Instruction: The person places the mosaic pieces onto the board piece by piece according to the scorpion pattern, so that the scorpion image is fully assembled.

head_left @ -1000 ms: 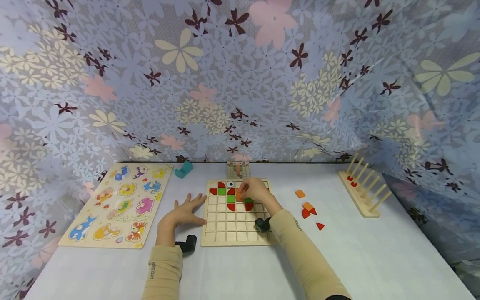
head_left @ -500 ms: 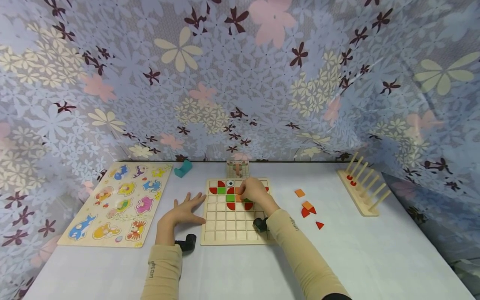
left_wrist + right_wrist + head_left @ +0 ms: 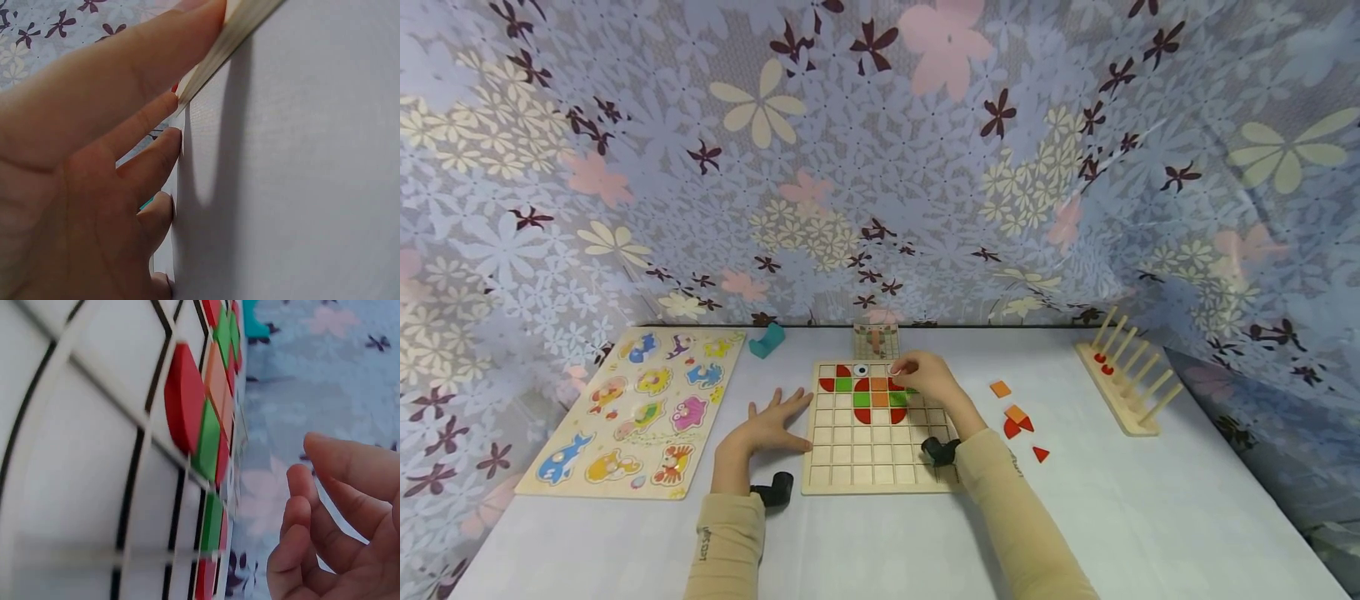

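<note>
A wooden grid board (image 3: 842,458) lies on the table with red, green and orange pieces in its far rows. Two orange squares (image 3: 879,392) sit near its upper middle, beside green squares (image 3: 862,399) and red quarter circles (image 3: 898,415). Just over the board's upper right hovers my right hand (image 3: 927,379); in the right wrist view its fingers (image 3: 353,465) are loosely bent with nothing between them. My left hand (image 3: 769,425) is spread at the board's left edge, its thumb touching the wooden rim (image 3: 234,47).
Loose orange squares (image 3: 1000,389) and red pieces (image 3: 1041,454) lie right of the board. A peg stand (image 3: 1120,396) is at far right. An animal puzzle board (image 3: 625,417) lies left, a teal block (image 3: 767,341) behind, and a small patterned card (image 3: 876,342) beyond the grid.
My right hand has let go of an orange square, now uncovered in the grid, and moved up and to the right. My left hand has stayed at the board's edge.
</note>
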A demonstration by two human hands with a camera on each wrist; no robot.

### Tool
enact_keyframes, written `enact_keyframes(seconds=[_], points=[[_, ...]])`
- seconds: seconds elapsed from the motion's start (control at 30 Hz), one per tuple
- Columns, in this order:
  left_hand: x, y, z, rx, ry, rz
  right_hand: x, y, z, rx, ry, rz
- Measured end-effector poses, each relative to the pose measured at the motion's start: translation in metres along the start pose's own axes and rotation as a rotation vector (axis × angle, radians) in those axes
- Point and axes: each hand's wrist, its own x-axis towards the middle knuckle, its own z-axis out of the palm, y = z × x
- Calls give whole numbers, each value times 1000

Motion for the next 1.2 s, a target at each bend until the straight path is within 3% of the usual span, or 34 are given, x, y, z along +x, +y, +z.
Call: enact_keyframes(seconds=[0.3, 0.83, 1.2], points=[[1, 0, -1, 2, 6, -1, -11, 22, -24, 110, 115, 54], [0, 2, 1, -12, -1, -1, -34, 57, -55, 134, 230, 93], [-2, 3, 1, -9, 4, 11, -40, 86, -73, 147, 309, 228]])
